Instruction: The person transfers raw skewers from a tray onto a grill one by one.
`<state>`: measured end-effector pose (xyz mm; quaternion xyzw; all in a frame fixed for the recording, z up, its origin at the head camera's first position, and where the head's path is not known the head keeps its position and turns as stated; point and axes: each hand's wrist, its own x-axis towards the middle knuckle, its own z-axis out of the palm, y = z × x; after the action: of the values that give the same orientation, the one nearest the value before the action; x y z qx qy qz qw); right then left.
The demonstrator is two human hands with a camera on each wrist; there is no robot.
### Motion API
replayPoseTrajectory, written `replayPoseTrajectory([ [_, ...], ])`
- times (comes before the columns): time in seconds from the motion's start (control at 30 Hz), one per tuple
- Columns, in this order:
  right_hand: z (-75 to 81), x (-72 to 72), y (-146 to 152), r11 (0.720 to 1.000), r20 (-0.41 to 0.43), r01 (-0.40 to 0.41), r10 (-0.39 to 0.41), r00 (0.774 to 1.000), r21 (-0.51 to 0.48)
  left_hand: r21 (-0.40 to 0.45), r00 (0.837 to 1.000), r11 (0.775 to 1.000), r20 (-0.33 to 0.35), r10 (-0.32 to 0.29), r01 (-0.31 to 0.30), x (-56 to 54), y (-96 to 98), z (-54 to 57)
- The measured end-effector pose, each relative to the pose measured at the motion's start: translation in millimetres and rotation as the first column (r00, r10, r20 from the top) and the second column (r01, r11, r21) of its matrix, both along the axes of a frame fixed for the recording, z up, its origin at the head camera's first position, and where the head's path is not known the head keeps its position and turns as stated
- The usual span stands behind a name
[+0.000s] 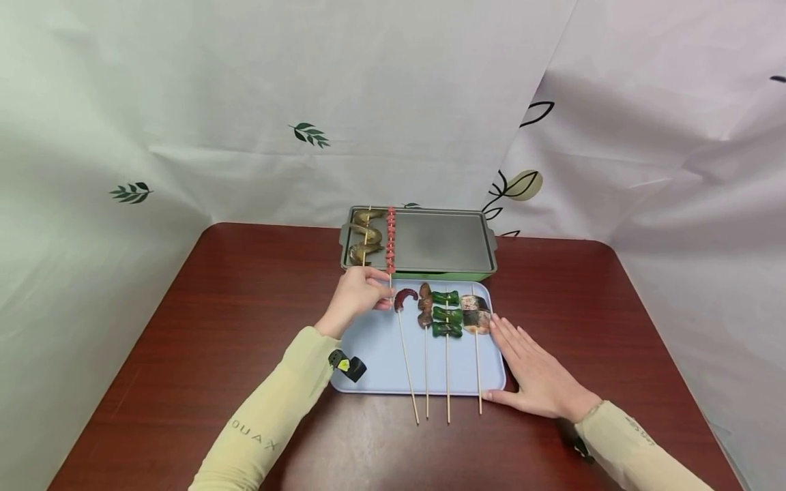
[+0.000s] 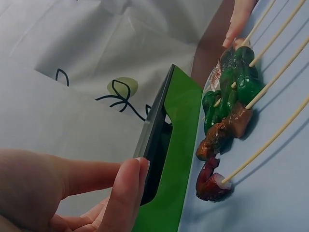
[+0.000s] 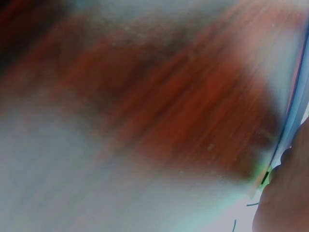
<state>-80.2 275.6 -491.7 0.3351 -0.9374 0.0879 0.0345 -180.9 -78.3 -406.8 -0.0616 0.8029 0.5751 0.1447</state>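
Observation:
In the head view my left hand (image 1: 362, 292) pinches the stick of a skewer of small red pieces (image 1: 391, 239), which lies over the grey grill plate (image 1: 439, 239). A skewer of shrimp (image 1: 366, 235) lies on the plate just left of it. In the left wrist view the thumb and fingers (image 2: 128, 186) meet, but the stick cannot be made out. My right hand (image 1: 540, 375) rests with straight fingers at the right edge of the light blue tray (image 1: 368, 354), by the fish skewer (image 1: 475, 314). The right wrist view is mostly blurred tabletop, with part of the hand (image 3: 285, 193).
On the tray lie a tentacle skewer (image 1: 404, 298), a brown-piece skewer (image 1: 426, 305) and a green pepper skewer (image 1: 447, 315), their sticks passing the front edge. The grill's green base (image 2: 176, 159) stands behind the tray on the reddish-brown table (image 1: 264, 293). White printed cloth (image 1: 393, 102) hangs behind.

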Motion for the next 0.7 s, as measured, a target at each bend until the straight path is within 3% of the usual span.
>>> replayPoseTrajectory([
  [0.1, -0.6, -0.6, 0.6, 1.000, -0.005, -0.004, 0.004, 1.000, 0.000, -0.028, 1.000, 1.000, 0.000, -0.004, 0.004, 0.8, 0.3, 2.0],
  [0.2, -0.6, -1.0, 1.0, 1.000, -0.005, -0.005, 0.005, 1.000, 0.005, -0.116, 0.999, 0.993, -0.045, -0.027, 0.022, 5.1, -0.1, 5.3],
  [0.37, -0.1, -0.5, 0.7, 1.000, 0.004, 0.004, -0.004, 1.000, 0.016, -0.264, 0.977, 0.964, -0.197, -0.084, 0.030, 19.7, -3.8, 16.2],
  [0.53, 0.1, -0.6, 0.5, 1.000, 0.003, -0.003, 0.003, 1.000, 0.011, -0.182, 0.961, 0.983, -0.263, -0.081, 0.033, 32.6, -8.6, 32.7],
  [0.7, 0.1, -0.9, 1.0, 1.000, 0.017, 0.000, 0.000, 1.000, 0.017, -0.090, 0.955, 0.994, -0.283, -0.090, 0.067, 45.4, -13.0, 39.0],
])
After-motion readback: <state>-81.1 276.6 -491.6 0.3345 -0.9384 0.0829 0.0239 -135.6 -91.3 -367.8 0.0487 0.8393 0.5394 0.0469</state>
